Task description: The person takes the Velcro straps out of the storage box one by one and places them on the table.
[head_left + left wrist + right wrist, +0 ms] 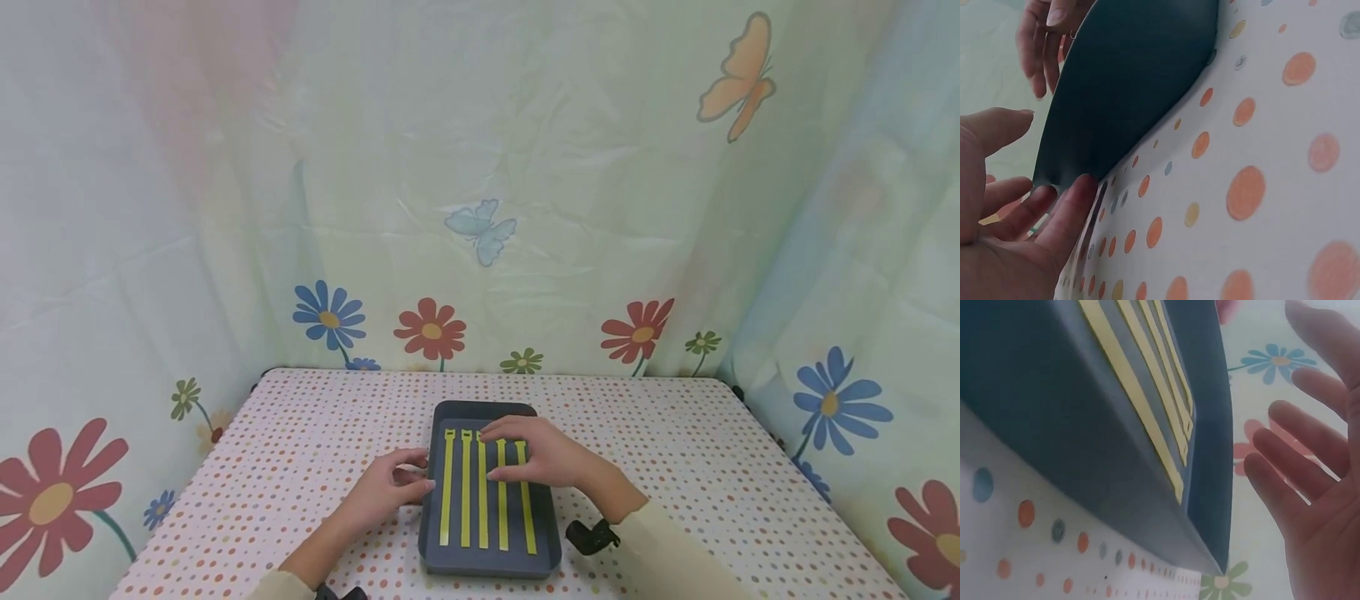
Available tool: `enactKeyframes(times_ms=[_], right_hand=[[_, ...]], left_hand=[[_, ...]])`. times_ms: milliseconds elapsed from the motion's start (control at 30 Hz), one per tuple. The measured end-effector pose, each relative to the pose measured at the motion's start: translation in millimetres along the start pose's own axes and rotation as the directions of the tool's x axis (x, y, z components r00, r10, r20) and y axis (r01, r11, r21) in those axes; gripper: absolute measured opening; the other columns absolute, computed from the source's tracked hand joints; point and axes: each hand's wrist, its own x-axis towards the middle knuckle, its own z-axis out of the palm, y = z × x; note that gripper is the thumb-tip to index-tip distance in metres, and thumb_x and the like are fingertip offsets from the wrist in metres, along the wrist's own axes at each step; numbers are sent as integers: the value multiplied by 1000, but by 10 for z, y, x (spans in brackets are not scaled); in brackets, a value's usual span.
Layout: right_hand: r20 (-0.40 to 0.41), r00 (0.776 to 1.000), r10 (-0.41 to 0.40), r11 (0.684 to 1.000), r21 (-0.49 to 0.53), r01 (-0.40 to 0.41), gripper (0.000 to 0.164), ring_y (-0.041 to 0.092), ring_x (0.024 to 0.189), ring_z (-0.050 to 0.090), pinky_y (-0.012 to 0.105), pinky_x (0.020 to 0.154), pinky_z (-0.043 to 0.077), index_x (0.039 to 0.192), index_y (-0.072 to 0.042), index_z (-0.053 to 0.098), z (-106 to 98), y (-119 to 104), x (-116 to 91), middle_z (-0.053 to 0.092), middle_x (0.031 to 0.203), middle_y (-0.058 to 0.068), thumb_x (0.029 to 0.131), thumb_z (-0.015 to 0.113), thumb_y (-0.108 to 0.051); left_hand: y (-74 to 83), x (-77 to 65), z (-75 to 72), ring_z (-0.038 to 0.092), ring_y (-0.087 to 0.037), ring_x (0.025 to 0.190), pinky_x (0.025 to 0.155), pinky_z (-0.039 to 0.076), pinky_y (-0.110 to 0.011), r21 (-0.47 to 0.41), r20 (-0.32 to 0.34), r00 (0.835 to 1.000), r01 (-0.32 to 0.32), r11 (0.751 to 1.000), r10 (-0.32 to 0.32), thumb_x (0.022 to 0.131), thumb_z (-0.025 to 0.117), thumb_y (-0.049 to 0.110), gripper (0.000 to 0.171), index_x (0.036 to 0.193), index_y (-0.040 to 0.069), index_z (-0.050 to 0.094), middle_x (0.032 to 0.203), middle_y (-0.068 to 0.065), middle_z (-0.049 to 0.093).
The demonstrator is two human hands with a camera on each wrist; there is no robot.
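Observation:
A dark grey tray point(491, 569) lies lengthwise on the table, and in it several yellow straps point(482, 500) with slotted heads, like cable ties, run side by side. Beside the tray's left wall is my left hand point(390, 489), its fingers loosely bent; the left wrist view has its fingertips point(1087, 184) right at the outer wall. My right hand point(534, 450) hovers over the tray's far right part, covering some strap heads in the head view. Its fingers point(1282, 481) are spread and relaxed in the right wrist view, with nothing between them.
The table point(337, 433) has a white cloth with coloured dots. Behind and at both sides hangs a curtain point(555, 275) printed with flowers and butterflies. A black wrist device point(591, 537) sits at the right sleeve.

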Motion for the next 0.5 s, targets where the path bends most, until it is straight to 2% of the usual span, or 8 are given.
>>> enactKeyframes(times_ms=[267, 500], right_hand=[[41, 996, -81, 997, -2, 81, 40, 21, 119, 67, 45, 99, 59, 128, -21, 71, -1, -44, 140, 70, 132, 2, 93, 76, -40], [87, 995, -57, 998, 18, 55, 39, 16, 121, 66, 43, 101, 59, 126, -18, 72, 39, -72, 274, 70, 130, 0, 91, 80, -32]], left_hand=[[-18, 26, 16, 71, -23, 107, 81, 65, -34, -51, 28, 1000, 3, 999, -2, 92, 77, 20, 64, 148, 0, 51, 132, -17, 60], [-16, 21, 5, 71, -19, 104, 81, 64, -34, -70, 33, 999, 14, 997, -12, 92, 78, 18, 64, 147, -1, 51, 131, -18, 60]])
